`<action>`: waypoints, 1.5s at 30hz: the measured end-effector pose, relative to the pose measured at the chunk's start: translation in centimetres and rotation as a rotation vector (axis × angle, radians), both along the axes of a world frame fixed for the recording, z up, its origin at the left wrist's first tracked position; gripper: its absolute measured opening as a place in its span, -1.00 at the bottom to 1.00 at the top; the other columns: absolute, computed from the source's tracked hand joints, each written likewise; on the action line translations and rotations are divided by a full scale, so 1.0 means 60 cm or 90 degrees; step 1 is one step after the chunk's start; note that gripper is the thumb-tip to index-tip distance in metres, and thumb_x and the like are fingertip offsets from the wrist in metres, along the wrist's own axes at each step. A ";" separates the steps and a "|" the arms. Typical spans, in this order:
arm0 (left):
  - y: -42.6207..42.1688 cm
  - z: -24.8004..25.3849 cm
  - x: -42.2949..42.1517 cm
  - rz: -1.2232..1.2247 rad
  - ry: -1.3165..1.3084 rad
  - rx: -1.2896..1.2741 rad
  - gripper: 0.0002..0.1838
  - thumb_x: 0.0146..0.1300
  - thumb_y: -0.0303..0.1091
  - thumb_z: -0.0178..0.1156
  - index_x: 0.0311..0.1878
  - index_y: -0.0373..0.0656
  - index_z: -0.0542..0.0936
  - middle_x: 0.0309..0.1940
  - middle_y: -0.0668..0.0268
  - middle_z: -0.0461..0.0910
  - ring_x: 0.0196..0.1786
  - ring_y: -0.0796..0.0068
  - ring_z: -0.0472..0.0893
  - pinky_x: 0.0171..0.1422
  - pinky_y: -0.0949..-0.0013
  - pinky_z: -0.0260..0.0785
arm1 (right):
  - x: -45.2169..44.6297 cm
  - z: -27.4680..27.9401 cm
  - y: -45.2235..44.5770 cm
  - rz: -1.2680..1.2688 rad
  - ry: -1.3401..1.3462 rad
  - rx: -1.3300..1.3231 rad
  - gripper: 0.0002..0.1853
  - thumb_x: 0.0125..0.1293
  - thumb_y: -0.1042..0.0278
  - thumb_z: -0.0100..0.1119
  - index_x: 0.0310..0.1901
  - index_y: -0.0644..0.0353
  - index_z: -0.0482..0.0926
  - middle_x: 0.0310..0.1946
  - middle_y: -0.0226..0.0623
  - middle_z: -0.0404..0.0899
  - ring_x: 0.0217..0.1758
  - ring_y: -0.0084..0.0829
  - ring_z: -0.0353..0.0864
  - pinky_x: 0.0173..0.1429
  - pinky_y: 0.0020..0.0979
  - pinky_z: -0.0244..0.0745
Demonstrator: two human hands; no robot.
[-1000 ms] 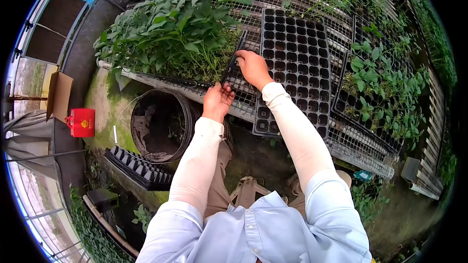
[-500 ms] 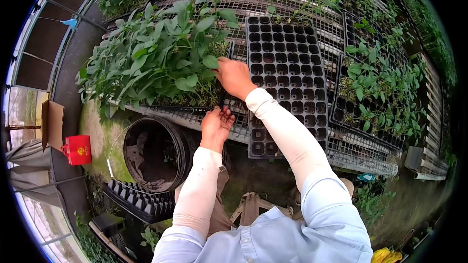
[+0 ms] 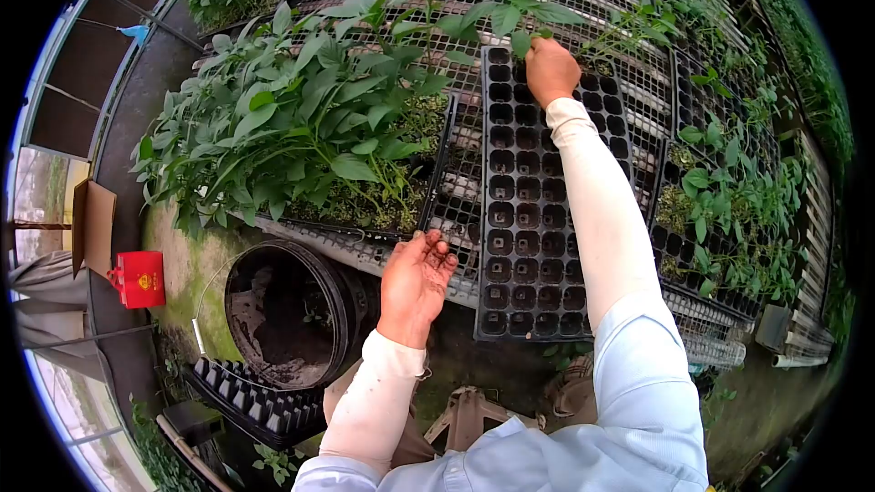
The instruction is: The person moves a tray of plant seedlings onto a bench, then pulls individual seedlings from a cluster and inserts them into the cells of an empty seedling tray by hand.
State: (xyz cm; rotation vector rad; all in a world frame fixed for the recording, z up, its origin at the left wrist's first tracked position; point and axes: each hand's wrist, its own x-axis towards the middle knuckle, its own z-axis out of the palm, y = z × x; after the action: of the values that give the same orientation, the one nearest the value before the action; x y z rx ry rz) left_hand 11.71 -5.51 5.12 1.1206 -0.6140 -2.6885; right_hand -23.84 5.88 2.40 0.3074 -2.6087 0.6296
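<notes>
My right hand (image 3: 551,70) is closed around a leafy seedling (image 3: 521,11) over the far end of a black cell tray (image 3: 515,187). Its leaves stick out above my fist; its roots are hidden. Most cells of this tray hold no plants. Palm up, my left hand (image 3: 415,287) is open with soil on its slightly curled fingers, near the front corner of a tray densely filled with green seedlings (image 3: 301,118). Nothing rests in that palm except bits of soil.
Below the full tray stands a black bucket (image 3: 292,314) with soil inside. Stacked black trays (image 3: 264,405) lie beside it. A sparser seedling tray (image 3: 720,191) is at the right on the mesh bench (image 3: 465,173). A red box (image 3: 139,279) sits at the left.
My right hand has moved from the full seedling tray up and right to the far end of the cell tray, now holding a seedling. My left hand has opened, palm up.
</notes>
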 end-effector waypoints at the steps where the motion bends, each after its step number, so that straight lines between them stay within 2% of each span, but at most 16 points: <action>1: 0.001 0.002 0.002 -0.001 -0.008 -0.008 -0.86 0.51 -0.34 0.00 -0.12 -0.20 0.47 -0.15 0.25 0.56 -0.17 0.38 0.54 -0.03 0.23 0.48 | -0.009 -0.005 -0.004 -0.016 -0.015 0.015 -0.81 0.31 0.08 0.20 -0.21 -0.07 0.71 -0.26 -0.27 0.70 -0.19 -0.08 0.71 -0.17 -0.09 0.59; 3: -0.001 0.000 0.004 -0.005 -0.010 -0.009 -0.88 0.50 -0.34 0.03 -0.12 -0.17 0.47 -0.15 0.26 0.56 -0.17 0.39 0.54 -0.03 0.23 0.48 | -0.024 -0.010 -0.014 -0.097 -0.073 0.056 -0.79 0.31 0.05 0.20 -0.18 -0.09 0.72 -0.29 -0.27 0.71 -0.20 -0.04 0.72 -0.16 -0.07 0.61; 7: 0.000 -0.009 0.000 -0.005 -0.020 0.000 -0.90 0.50 -0.34 0.05 -0.12 -0.15 0.47 -0.15 0.26 0.57 -0.17 0.39 0.54 -0.04 0.24 0.49 | -0.025 -0.018 -0.023 -0.040 -0.141 0.093 -0.75 0.31 0.06 0.21 -0.17 -0.02 0.73 -0.16 -0.26 0.71 -0.09 -0.08 0.72 -0.09 -0.10 0.62; 9: 0.001 -0.003 -0.005 0.001 -0.056 0.008 -0.89 0.49 -0.38 0.08 -0.21 -0.09 0.38 -0.20 0.28 0.58 -0.21 0.43 0.57 -0.14 0.24 0.51 | -0.032 -0.032 -0.027 -0.054 -0.156 0.072 -0.75 0.29 0.05 0.22 -0.18 -0.02 0.75 -0.11 -0.25 0.69 -0.05 -0.10 0.71 -0.08 -0.10 0.61; 10: 0.001 -0.010 -0.003 -0.009 -0.053 -0.006 -0.84 0.51 -0.31 0.03 -0.08 -0.21 0.47 -0.17 0.26 0.54 -0.17 0.41 0.52 -0.04 0.25 0.47 | -0.036 -0.038 -0.026 -0.023 -0.147 0.071 -0.77 0.30 0.16 0.18 -0.19 0.02 0.76 -0.12 -0.21 0.71 -0.04 -0.09 0.72 -0.06 -0.11 0.63; 14: -0.002 -0.010 -0.002 -0.026 -0.054 -0.005 -0.72 0.54 -0.25 -0.02 -0.04 -0.33 0.46 -0.21 0.26 0.48 -0.18 0.43 0.48 -0.04 0.30 0.45 | -0.049 -0.034 -0.032 -0.043 -0.209 0.058 -0.74 0.24 0.39 0.07 -0.18 0.11 0.77 -0.11 -0.08 0.72 -0.01 -0.02 0.72 -0.01 -0.13 0.64; 17: -0.005 -0.018 0.001 -0.037 -0.052 0.005 -0.72 0.54 -0.25 -0.02 -0.04 -0.32 0.46 -0.19 0.26 0.48 -0.19 0.44 0.48 -0.04 0.31 0.44 | 0.005 -0.026 -0.029 -0.019 -0.124 0.022 -0.77 0.30 0.29 0.13 -0.13 0.15 0.71 -0.08 -0.08 0.68 -0.03 0.00 0.69 -0.01 -0.05 0.61; 19: -0.007 -0.028 0.003 -0.042 -0.054 0.012 -0.72 0.54 -0.25 -0.02 -0.04 -0.32 0.46 -0.20 0.26 0.48 -0.19 0.43 0.47 -0.04 0.30 0.44 | 0.060 -0.022 -0.044 0.072 -0.061 -0.058 -0.77 0.32 0.24 0.17 -0.10 0.12 0.68 -0.08 -0.13 0.64 -0.04 -0.02 0.67 0.00 -0.06 0.58; 21: -0.009 -0.041 0.006 -0.031 -0.046 0.030 -0.91 0.50 -0.34 0.05 -0.11 -0.13 0.43 -0.17 0.26 0.57 -0.20 0.40 0.54 -0.09 0.20 0.48 | 0.111 0.001 -0.065 0.259 -0.146 -0.088 -0.79 0.30 0.23 0.22 -0.09 0.05 0.69 -0.10 -0.19 0.64 -0.05 -0.05 0.67 0.00 -0.10 0.56; 25: -0.001 -0.045 0.000 -0.027 -0.078 0.011 -0.92 0.50 -0.34 0.05 -0.12 -0.13 0.44 -0.19 0.27 0.58 -0.21 0.41 0.54 -0.10 0.20 0.48 | 0.134 -0.039 -0.128 0.355 -0.183 -0.057 -0.79 0.24 0.23 0.28 -0.10 0.00 0.69 -0.08 -0.23 0.62 -0.04 -0.07 0.65 -0.03 -0.10 0.54; 30: 0.003 -0.045 -0.003 -0.011 -0.075 0.012 -0.93 0.49 -0.35 0.07 -0.14 -0.11 0.44 -0.22 0.30 0.58 -0.23 0.41 0.55 -0.11 0.21 0.49 | 0.129 -0.062 -0.145 0.308 -0.069 -0.165 -0.87 0.26 0.18 0.27 -0.22 -0.05 0.71 -0.29 -0.33 0.65 -0.19 -0.15 0.68 -0.13 -0.15 0.55; 33: 0.004 -0.039 -0.005 -0.007 -0.073 0.009 -0.93 0.48 -0.35 0.09 -0.15 -0.11 0.44 -0.23 0.30 0.59 -0.23 0.41 0.55 -0.11 0.20 0.49 | 0.114 -0.020 -0.117 0.244 -0.064 -0.199 -0.85 0.29 0.14 0.25 -0.24 -0.04 0.72 -0.25 -0.36 0.66 -0.20 -0.19 0.68 -0.15 -0.17 0.55; 37: 0.005 -0.024 -0.006 -0.018 -0.064 -0.009 -0.82 0.51 -0.30 0.03 -0.08 -0.24 0.45 -0.18 0.27 0.51 -0.19 0.41 0.50 -0.06 0.23 0.46 | 0.041 0.002 -0.083 0.075 -0.006 -0.142 -0.80 0.29 0.09 0.25 -0.21 -0.04 0.73 -0.22 -0.33 0.67 -0.18 -0.16 0.67 -0.15 -0.16 0.55; 39: 0.002 -0.021 -0.005 -0.020 -0.059 -0.008 -0.84 0.51 -0.31 0.04 -0.08 -0.22 0.45 -0.18 0.27 0.51 -0.19 0.41 0.51 -0.06 0.23 0.46 | 0.007 -0.003 -0.068 0.065 -0.005 -0.108 -0.73 0.34 0.02 0.19 -0.15 -0.03 0.74 -0.12 -0.29 0.68 -0.15 -0.09 0.66 -0.12 -0.15 0.56; 41: 0.002 -0.020 -0.004 -0.024 -0.056 -0.006 -0.85 0.50 -0.31 0.05 -0.09 -0.20 0.45 -0.18 0.27 0.52 -0.18 0.42 0.51 -0.05 0.23 0.46 | -0.013 -0.015 -0.063 0.027 0.022 -0.049 -0.81 0.29 0.12 0.22 -0.22 -0.03 0.73 -0.20 -0.26 0.67 -0.15 -0.09 0.69 -0.12 -0.08 0.57; 45: 0.003 -0.015 -0.005 -0.024 -0.070 -0.010 -0.88 0.50 -0.32 0.06 -0.09 -0.16 0.45 -0.17 0.28 0.54 -0.18 0.43 0.52 -0.05 0.23 0.47 | -0.036 -0.035 -0.067 0.005 -0.052 0.024 -0.80 0.28 0.09 0.24 -0.22 -0.04 0.73 -0.21 -0.24 0.69 -0.13 -0.10 0.71 -0.09 -0.08 0.59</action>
State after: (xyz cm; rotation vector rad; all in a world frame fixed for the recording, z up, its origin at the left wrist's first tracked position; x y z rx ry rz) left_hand 11.41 -5.32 4.23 1.2715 -0.6790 -2.6627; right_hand -26.03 1.87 0.27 0.3100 -2.7007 0.6088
